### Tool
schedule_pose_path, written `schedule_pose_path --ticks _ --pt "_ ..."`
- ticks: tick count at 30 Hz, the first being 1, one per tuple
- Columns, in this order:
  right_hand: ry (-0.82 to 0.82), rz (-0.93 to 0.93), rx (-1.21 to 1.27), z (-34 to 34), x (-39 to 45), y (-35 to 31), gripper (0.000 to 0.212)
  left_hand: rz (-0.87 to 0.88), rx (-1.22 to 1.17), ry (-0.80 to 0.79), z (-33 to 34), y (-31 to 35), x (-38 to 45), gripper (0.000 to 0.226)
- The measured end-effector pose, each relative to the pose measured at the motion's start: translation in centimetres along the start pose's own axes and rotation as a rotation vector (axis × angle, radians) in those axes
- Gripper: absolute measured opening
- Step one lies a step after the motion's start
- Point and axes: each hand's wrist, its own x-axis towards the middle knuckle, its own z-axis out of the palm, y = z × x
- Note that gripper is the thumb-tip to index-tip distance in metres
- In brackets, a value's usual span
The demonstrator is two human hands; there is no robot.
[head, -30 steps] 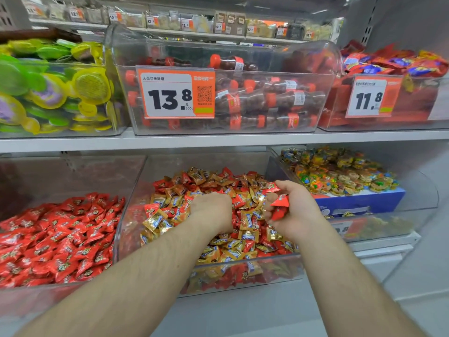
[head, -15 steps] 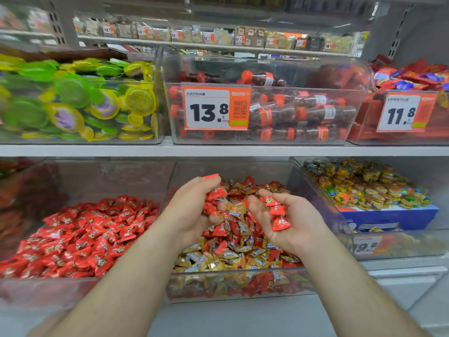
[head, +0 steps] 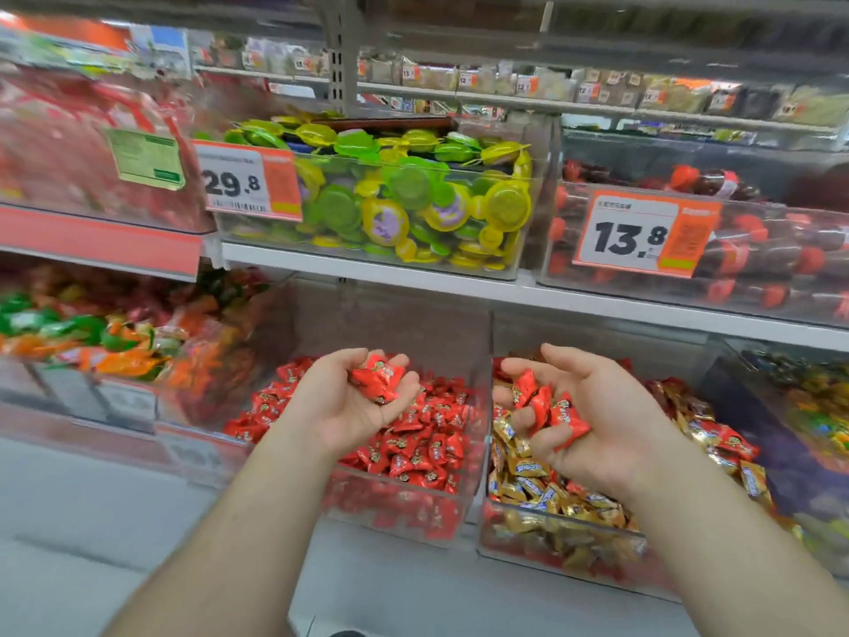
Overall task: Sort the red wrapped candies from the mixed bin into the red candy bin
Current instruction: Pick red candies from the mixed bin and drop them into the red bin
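My left hand [head: 342,404] is palm up over the red candy bin [head: 399,510], its fingers cupped round a few red wrapped candies [head: 379,377]. My right hand [head: 592,420] is palm up over the left part of the mixed bin [head: 558,551], its fingers curled round several red candies [head: 549,406]. The red candy bin is a clear tub filled with red wrapped candies. The mixed bin to its right holds gold and red wrapped candies together. Both bins stand side by side on the lower shelf.
A clear bin of orange and green sweets [head: 115,342] stands to the left. Above, a shelf edge [head: 413,273] carries a bin of green and yellow discs [head: 404,200] and a bin of cola-bottle sweets [head: 758,250]. Another candy bin [head: 813,406] lies far right.
Both hands have lifted out of the mixed bin with red candies and shifted left; the left hand now hovers over the red candy bin. The view has swung left.
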Motion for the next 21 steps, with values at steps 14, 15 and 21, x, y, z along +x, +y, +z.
schedule_pose_path --ticks 14,15,21 --pt "0.063 0.084 -0.26 9.3 7.4 2.3 0.062 0.175 0.203 0.078 -3.1 2.3 0.6 0.057" --pt "0.063 0.077 -0.3 9.2 7.7 2.4 0.064 0.198 0.234 0.09 -3.3 2.4 0.7 0.054" --pt "0.091 -0.018 -0.636 8.9 8.2 2.5 0.057 0.264 0.42 0.072 -3.7 2.5 0.4 0.041"
